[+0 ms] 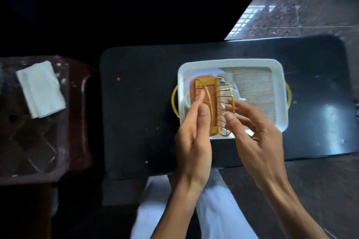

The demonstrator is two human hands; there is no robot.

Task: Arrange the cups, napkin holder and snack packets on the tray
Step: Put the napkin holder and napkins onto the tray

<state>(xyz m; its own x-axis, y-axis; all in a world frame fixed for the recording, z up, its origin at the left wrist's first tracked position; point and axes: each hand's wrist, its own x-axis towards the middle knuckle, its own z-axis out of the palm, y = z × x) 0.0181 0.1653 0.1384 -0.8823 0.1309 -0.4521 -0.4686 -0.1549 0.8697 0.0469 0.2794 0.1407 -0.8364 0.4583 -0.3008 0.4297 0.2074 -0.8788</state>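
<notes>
Tabletop (136, 122): black, with rounded corners; a person stands at its near edge.
Tray (229, 62): white with a raised rim, sitting right of the tabletop's centre, its long sides parallel to the near edge.
Tray handles: a gold loop on each short side, the left handle (174, 101) and the right handle (288, 95) jutting past the rim.
Tray floor: a woven mat (252, 87) shows bare on the right half; the left half is covered.
Napkin holder (206, 83): gold wire with arched ribs, held over the tray's left half, its long axis running from near rim to far rim. Whether it touches the tray floor I cannot tell.
Under the holder: pale round shapes and an orange-red surface, too blurred to name.
Left hand (194, 128): thumb and stretched forefinger pinch the holder's left arch.
Right hand (256, 128): thumb and forefinger pinch the right arch, the other fingers loosely fanned over the tray's near rim.
Open room: a broad bare band from the tabletop's left edge to the left handle; a narrower band between the right handle and the right edge; thin strips along the far and near edges.
Side table (75, 103): dark red-brown, just beyond the left edge.
Napkin (40, 89): white, folded, lying on the side table, well apart from the tray.
</notes>
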